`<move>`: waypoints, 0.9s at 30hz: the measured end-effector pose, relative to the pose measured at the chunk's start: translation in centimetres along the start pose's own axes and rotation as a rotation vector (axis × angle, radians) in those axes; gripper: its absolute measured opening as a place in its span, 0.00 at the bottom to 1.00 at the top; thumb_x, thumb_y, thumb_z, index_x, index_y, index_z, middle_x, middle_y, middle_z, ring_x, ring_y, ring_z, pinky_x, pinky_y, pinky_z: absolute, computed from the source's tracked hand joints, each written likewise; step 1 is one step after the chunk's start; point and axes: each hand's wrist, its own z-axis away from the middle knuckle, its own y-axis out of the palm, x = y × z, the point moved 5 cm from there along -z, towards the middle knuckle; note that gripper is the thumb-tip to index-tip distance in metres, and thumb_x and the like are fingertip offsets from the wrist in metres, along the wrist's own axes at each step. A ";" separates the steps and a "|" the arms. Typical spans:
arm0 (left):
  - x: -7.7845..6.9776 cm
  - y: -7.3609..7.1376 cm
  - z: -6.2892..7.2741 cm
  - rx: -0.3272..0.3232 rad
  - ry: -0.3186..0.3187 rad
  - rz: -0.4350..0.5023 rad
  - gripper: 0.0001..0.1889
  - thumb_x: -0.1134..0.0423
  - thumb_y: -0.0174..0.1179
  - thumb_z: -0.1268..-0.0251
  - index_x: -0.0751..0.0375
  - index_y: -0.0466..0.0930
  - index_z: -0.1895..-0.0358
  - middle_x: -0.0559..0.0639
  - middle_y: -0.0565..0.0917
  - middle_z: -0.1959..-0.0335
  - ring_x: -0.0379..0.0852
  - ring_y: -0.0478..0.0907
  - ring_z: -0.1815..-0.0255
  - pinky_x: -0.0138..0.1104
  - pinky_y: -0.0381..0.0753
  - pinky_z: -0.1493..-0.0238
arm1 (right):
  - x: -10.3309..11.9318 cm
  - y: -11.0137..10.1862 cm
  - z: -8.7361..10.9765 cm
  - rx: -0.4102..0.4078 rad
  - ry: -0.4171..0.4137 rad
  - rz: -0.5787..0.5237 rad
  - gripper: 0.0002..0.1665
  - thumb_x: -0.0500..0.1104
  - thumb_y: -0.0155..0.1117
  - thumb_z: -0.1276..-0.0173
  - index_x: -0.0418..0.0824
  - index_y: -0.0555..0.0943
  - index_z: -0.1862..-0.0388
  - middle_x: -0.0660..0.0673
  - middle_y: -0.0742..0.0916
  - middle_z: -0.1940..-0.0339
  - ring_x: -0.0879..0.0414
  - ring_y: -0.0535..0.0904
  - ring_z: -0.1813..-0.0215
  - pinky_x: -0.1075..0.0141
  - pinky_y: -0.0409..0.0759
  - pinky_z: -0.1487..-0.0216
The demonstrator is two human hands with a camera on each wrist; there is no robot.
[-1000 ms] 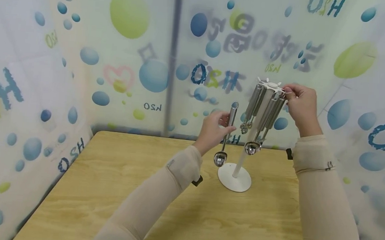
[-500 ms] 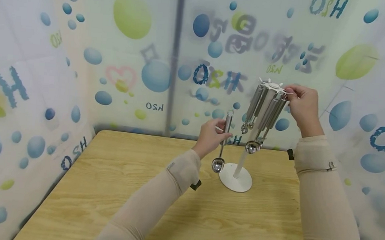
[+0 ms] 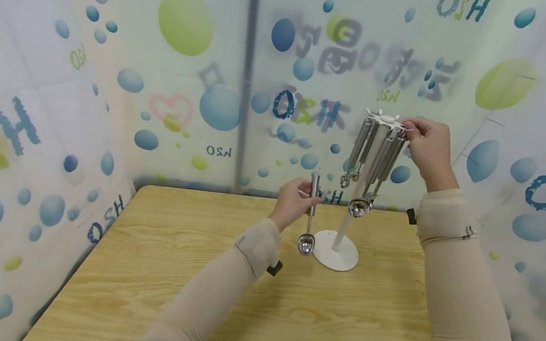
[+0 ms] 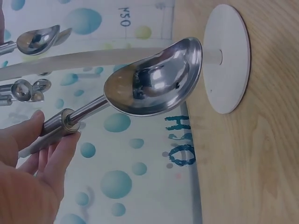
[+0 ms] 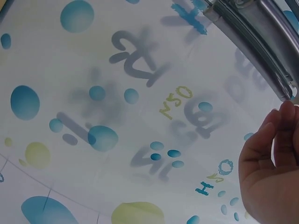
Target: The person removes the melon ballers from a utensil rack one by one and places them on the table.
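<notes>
My left hand point(image 3: 290, 204) pinches the steel handle of an ice cream scoop point(image 3: 306, 244), which hangs bowl down beside the white round base point(image 3: 335, 261) of a rotating utensil stand. In the left wrist view the scoop's oval bowl point(image 4: 154, 84) is large and shiny, with thumb and fingers around its handle. My right hand point(image 3: 430, 151) pinches the edge of the stand's white hooked top point(image 3: 385, 120). Several steel utensils point(image 3: 380, 165) hang from the hooks, another scoop point(image 3: 359, 208) among them. In the right wrist view my fingertips meet at a hanging handle's upper end point(image 5: 282, 91).
The stand's white pole point(image 3: 342, 232) rises from a pale wooden table point(image 3: 189, 260). Behind and at both sides hangs a printed curtain point(image 3: 182, 99) with blue and green dots, close to the table's back edge.
My left hand has moved down and to the left with the scoop, away from the hanging utensils. The right hand has stayed at the stand's top.
</notes>
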 end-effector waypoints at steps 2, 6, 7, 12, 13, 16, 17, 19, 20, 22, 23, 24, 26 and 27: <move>0.4 0.1 0.0 0.009 -0.028 0.016 0.19 0.69 0.73 0.40 0.66 0.80 0.47 0.53 0.81 0.58 0.45 0.83 0.61 0.30 0.86 0.67 | -0.1 -0.2 0.0 0.000 0.009 0.000 0.21 0.47 0.55 0.20 0.33 0.83 0.42 0.55 0.83 0.62 0.61 0.74 0.60 0.76 0.73 0.66; 1.5 0.4 0.1 0.037 -0.095 0.043 0.18 0.69 0.73 0.40 0.65 0.80 0.47 0.53 0.81 0.58 0.45 0.83 0.61 0.32 0.87 0.66 | -0.2 -0.5 -0.1 -0.003 0.011 -0.001 0.22 0.48 0.55 0.20 0.33 0.83 0.43 0.56 0.83 0.64 0.61 0.74 0.60 0.76 0.73 0.67; 1.8 0.4 0.1 0.042 -0.110 0.054 0.18 0.69 0.73 0.40 0.65 0.80 0.47 0.53 0.82 0.57 0.46 0.83 0.61 0.32 0.87 0.66 | -0.2 -0.5 -0.2 -0.004 0.005 -0.004 0.22 0.48 0.55 0.20 0.33 0.83 0.43 0.57 0.83 0.64 0.61 0.74 0.61 0.76 0.72 0.68; 4.0 0.3 0.5 0.057 -0.185 0.099 0.17 0.70 0.72 0.39 0.66 0.80 0.48 0.54 0.81 0.56 0.48 0.83 0.61 0.34 0.88 0.65 | -0.4 0.0 -0.2 -0.004 -0.016 -0.023 0.21 0.47 0.56 0.20 0.31 0.84 0.45 0.60 0.83 0.67 0.60 0.74 0.62 0.75 0.71 0.69; 4.3 0.2 0.7 0.058 -0.197 0.104 0.16 0.71 0.71 0.39 0.66 0.80 0.49 0.55 0.80 0.56 0.49 0.83 0.62 0.35 0.88 0.66 | -0.5 0.1 -0.2 -0.004 -0.014 -0.025 0.21 0.47 0.56 0.20 0.31 0.84 0.45 0.60 0.83 0.67 0.60 0.74 0.62 0.75 0.71 0.69; 5.3 0.2 1.0 0.062 -0.224 0.105 0.15 0.71 0.71 0.39 0.66 0.81 0.50 0.56 0.80 0.57 0.49 0.83 0.62 0.36 0.88 0.65 | -0.6 0.3 0.0 -0.002 -0.011 -0.011 0.21 0.47 0.55 0.20 0.31 0.84 0.45 0.58 0.83 0.65 0.61 0.74 0.61 0.75 0.71 0.68; 5.6 0.3 1.1 0.062 -0.226 0.101 0.15 0.71 0.71 0.39 0.66 0.81 0.50 0.55 0.80 0.57 0.49 0.83 0.62 0.36 0.88 0.66 | -0.6 0.3 0.1 -0.003 -0.013 -0.008 0.21 0.47 0.55 0.20 0.31 0.84 0.45 0.58 0.83 0.65 0.61 0.74 0.61 0.75 0.71 0.68; 6.0 0.4 1.1 0.061 -0.232 0.093 0.15 0.71 0.71 0.38 0.66 0.81 0.50 0.55 0.79 0.57 0.49 0.82 0.62 0.35 0.88 0.66 | -0.6 0.3 0.2 -0.006 -0.017 -0.005 0.21 0.46 0.55 0.20 0.31 0.84 0.45 0.57 0.83 0.65 0.61 0.74 0.61 0.75 0.71 0.69; 6.2 0.5 1.2 0.058 -0.235 0.090 0.14 0.70 0.71 0.38 0.65 0.81 0.51 0.55 0.79 0.57 0.48 0.82 0.62 0.35 0.88 0.66 | -0.5 0.3 0.2 -0.008 -0.022 -0.003 0.21 0.46 0.55 0.20 0.30 0.84 0.46 0.57 0.84 0.65 0.61 0.74 0.61 0.75 0.71 0.69; 6.4 0.6 1.2 0.053 -0.238 0.086 0.14 0.70 0.72 0.39 0.66 0.81 0.51 0.55 0.80 0.58 0.48 0.82 0.62 0.35 0.88 0.66 | -0.4 0.2 0.2 -0.013 -0.032 -0.001 0.20 0.45 0.55 0.19 0.30 0.84 0.46 0.57 0.83 0.65 0.61 0.74 0.61 0.75 0.71 0.69; 6.4 0.6 1.2 0.051 -0.242 0.086 0.14 0.70 0.72 0.39 0.66 0.81 0.51 0.55 0.80 0.58 0.48 0.83 0.62 0.35 0.88 0.66 | -0.3 0.2 0.2 -0.015 -0.037 -0.002 0.20 0.45 0.55 0.19 0.30 0.84 0.46 0.57 0.83 0.65 0.62 0.74 0.61 0.75 0.71 0.69; 6.5 0.6 1.2 0.049 -0.245 0.088 0.15 0.70 0.72 0.39 0.66 0.81 0.51 0.55 0.80 0.58 0.49 0.83 0.62 0.35 0.88 0.66 | -0.3 0.2 0.1 -0.016 -0.039 -0.006 0.20 0.45 0.55 0.19 0.30 0.84 0.46 0.57 0.83 0.65 0.62 0.74 0.61 0.75 0.71 0.69; 6.7 0.7 1.1 0.047 -0.250 0.088 0.15 0.69 0.72 0.39 0.66 0.81 0.51 0.55 0.80 0.59 0.49 0.83 0.62 0.35 0.88 0.66 | -0.3 0.1 0.0 -0.016 -0.042 -0.011 0.21 0.46 0.55 0.20 0.30 0.83 0.45 0.58 0.83 0.65 0.62 0.74 0.62 0.75 0.71 0.69; 6.7 0.8 1.1 0.047 -0.250 0.088 0.15 0.69 0.72 0.39 0.66 0.81 0.51 0.55 0.81 0.59 0.49 0.83 0.61 0.36 0.88 0.66 | -0.2 0.1 0.0 -0.017 -0.044 -0.013 0.21 0.46 0.55 0.20 0.30 0.83 0.45 0.58 0.83 0.65 0.62 0.74 0.62 0.75 0.71 0.69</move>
